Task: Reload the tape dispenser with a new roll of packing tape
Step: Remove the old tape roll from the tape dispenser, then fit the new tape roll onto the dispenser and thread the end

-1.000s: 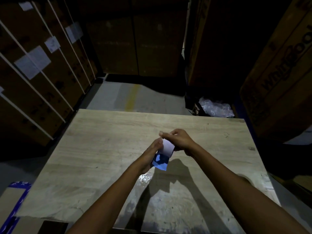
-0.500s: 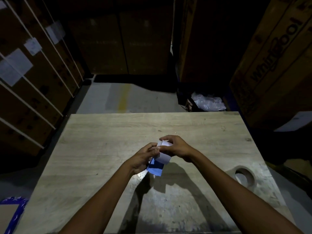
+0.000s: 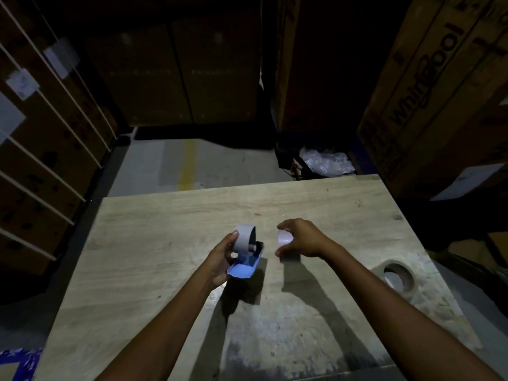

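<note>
My left hand (image 3: 219,261) grips a blue tape dispenser (image 3: 243,268) just above the middle of the wooden table (image 3: 154,243). A grey ring (image 3: 243,240) stands upright on the dispenser's top, with my thumb against it. My right hand (image 3: 303,239) hovers a short way to the right, apart from the dispenser, its fingers curled around a pale, whitish ring (image 3: 284,237). A brown roll of packing tape (image 3: 397,279) lies flat near the table's right edge, close to my right forearm. The light is dim, so finer parts of the dispenser are hard to make out.
Tall cardboard boxes (image 3: 428,86) stand to the right and behind the table, and strapped cartons (image 3: 41,149) line the left. A bag of clear plastic wrap (image 3: 325,162) sits on the floor beyond the far edge. A blue-edged box (image 3: 16,364) shows at the bottom left.
My hands were pressed together on the dispenser. Now the right hand has pulled away to the right holding the pale ring, and the left keeps the dispenser with the grey ring.
</note>
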Demonstrator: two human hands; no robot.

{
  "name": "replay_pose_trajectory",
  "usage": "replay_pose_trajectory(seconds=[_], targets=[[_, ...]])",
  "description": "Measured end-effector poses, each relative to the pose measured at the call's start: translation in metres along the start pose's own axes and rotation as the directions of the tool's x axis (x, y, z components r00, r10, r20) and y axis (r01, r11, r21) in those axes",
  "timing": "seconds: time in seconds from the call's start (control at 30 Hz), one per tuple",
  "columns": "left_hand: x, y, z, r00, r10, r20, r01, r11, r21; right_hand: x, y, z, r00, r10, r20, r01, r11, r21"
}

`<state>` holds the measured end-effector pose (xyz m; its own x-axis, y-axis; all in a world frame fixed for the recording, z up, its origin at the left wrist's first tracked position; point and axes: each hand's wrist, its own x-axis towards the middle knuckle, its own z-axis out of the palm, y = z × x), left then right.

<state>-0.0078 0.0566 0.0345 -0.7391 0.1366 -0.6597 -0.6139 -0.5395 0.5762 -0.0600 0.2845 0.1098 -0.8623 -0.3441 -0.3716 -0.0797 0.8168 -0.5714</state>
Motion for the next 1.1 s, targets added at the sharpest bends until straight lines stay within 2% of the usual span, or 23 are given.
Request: replay_pose_trajectory(seconds=[0.13, 0.3, 0.4, 0.5, 0.67, 0.77, 0.9, 1.0, 1.1], targets=[[0.005, -0.003, -0.005, 0.997, -0.068, -0.021, 0.065, 0.991, -0.114, 0.011, 0.035, 0.023, 0.997, 0.056, -0.047, -0.066, 0.965, -0.253], [0.012, -0.019, -0.003, 0.986, -0.163, 0.013, 0.161, 0.955, -0.250, 0.022, 0.078, 0.049, 0.982, 0.098, -0.160, -0.160, 0.879, -0.449], [0.017, -0.035, 0.000, 0.977, -0.206, 0.048, 0.211, 0.927, -0.309, 0.021, 0.093, 0.055, 0.976, 0.124, -0.179, -0.204, 0.808, -0.553], [0.026, -0.050, 0.001, 0.972, -0.231, 0.036, 0.228, 0.902, -0.367, 0.023, 0.108, 0.058, 0.982, 0.121, -0.143, -0.182, 0.800, -0.571], [0.032, -0.074, 0.016, 0.969, -0.235, 0.077, 0.247, 0.902, -0.354, 0.024, 0.132, 0.062, 0.992, 0.083, -0.090, -0.119, 0.838, -0.533], [0.037, -0.083, 0.025, 0.978, -0.206, -0.041, 0.182, 0.930, -0.321, 0.018, 0.140, 0.060, 0.998, 0.044, -0.034, -0.055, 0.871, -0.488], [0.051, -0.094, 0.025, 0.953, -0.205, -0.225, 0.155, 0.963, -0.221, 0.004, 0.145, 0.050, 1.000, -0.025, -0.008, 0.017, 0.844, -0.536], [0.058, -0.102, 0.024, 0.915, -0.196, -0.353, 0.145, 0.975, -0.167, -0.008, 0.148, 0.040, 0.992, -0.094, -0.082, 0.040, 0.861, -0.507], [0.068, -0.110, 0.015, 0.871, -0.166, -0.462, 0.149, 0.986, -0.075, -0.022, 0.161, 0.030, 0.968, -0.073, -0.240, -0.035, 0.907, -0.420]])
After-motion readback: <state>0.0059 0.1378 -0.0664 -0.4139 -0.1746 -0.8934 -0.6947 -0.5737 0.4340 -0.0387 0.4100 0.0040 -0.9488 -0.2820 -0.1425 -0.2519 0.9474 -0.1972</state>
